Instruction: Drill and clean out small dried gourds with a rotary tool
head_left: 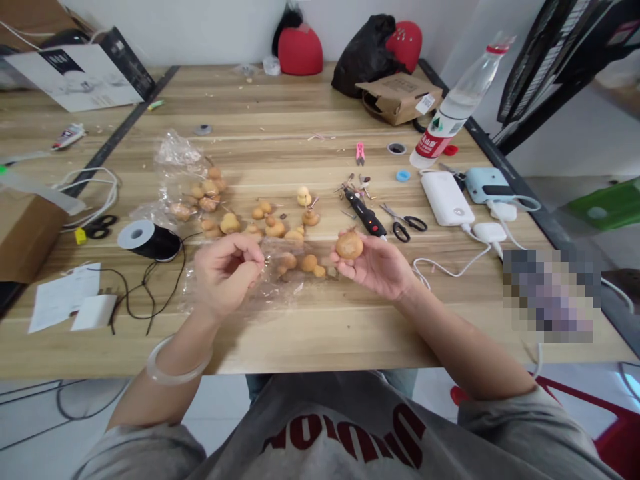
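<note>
Over the grey shirt (345, 433), the left hand (227, 273) pinches something too small to make out above a plastic bag (280, 280); the right hand (373, 267) cradles a small gourd (349, 245) in curled fingers. More gourds (275, 229) lie just beyond the grip, some topped with small stems, others bare.

A small round gourd (349, 245) is held in the fingers of the right hand (375, 267), and the fingertips of the left hand (227, 277) are pinched together above a clear plastic bag (295, 283). More gourds (275, 229) are scattered at twelve o'clock, a rotary tool (364, 212) and scissors (404, 223) are laid at one o'clock, and a black spool (149, 240) lies at ten o'clock.
</note>
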### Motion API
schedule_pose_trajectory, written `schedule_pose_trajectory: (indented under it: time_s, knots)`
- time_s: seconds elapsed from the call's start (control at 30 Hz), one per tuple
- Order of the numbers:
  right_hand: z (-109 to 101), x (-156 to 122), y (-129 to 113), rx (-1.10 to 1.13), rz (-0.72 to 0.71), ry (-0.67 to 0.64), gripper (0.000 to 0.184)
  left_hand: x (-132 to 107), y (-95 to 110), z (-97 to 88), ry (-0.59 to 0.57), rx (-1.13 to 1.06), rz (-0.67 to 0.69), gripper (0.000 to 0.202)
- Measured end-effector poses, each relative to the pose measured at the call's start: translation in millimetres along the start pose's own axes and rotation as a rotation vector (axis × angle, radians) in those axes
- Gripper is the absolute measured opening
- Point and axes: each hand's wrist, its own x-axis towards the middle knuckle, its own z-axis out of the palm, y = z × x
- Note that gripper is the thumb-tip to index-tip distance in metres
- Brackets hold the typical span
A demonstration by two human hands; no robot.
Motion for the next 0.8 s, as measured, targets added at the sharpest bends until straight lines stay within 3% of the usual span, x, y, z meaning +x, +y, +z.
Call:
schedule_pose_trajectory:
  time_s: [0.1, 0.27, 0.4, 0.53, 0.7, 0.8]
  knots:
    - [-5.4, 2.5, -5.7, -0.013, -0.132, 0.091, 0.019, -0.2, 0.1, -1.4, -0.011, 0.048, 0.025, 0.023]
    - [-19.1, 3.9, -26.3, -0.162, -0.558, 0.233, 0.019, -0.6, -0.1, -3.7, -0.023, 0.058, 0.026, 0.026]
    - [-26.0, 2.4, -38.1, -0.315, -0.755, 0.244, 0.019, -0.9, 0.0, -4.6, -0.038, 0.097, -0.001, 0.025]
    - [-25.8, 1.0, -41.1, -0.369, -0.795, 0.231, 0.024, -0.2, 2.4, -3.9, -0.093, 0.206, 0.031, 0.027]
    - [-19.9, -0.3, -36.7, -0.383, -0.751, 0.232, 0.014, 2.3, 5.4, -1.6, -0.161, 0.222, 0.056, 0.030]
    - [-12.2, -3.4, -31.8, -0.445, -0.713, 0.211, 0.020, 5.0, 8.5, -0.1, -0.263, 0.225, 0.076, 0.027]
